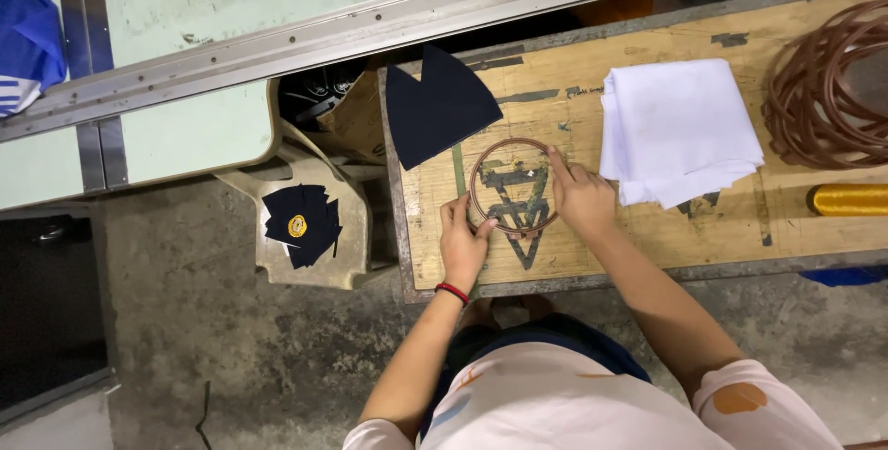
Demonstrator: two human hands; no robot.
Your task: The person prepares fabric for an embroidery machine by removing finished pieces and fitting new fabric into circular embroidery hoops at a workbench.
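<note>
Hands rest on a brown hoop [514, 185] lying flat on the wooden bench [647, 246]: left hand [462, 245] pinches its near rim, right hand [581, 198] presses fingers spread on its right edge. Beyond the right hand lies folded white cloth [680, 128]; above the left, dark fabric pieces [438, 103].

Lighting: even, moderately bright overhead light at frame centre; dim lower left and upper right corners. Shadows: soft, short. Glare: mild sheen on yellow spool [848, 199], right edge. Focus: sharp overall; slight wide-angle bending at edges.
</note>
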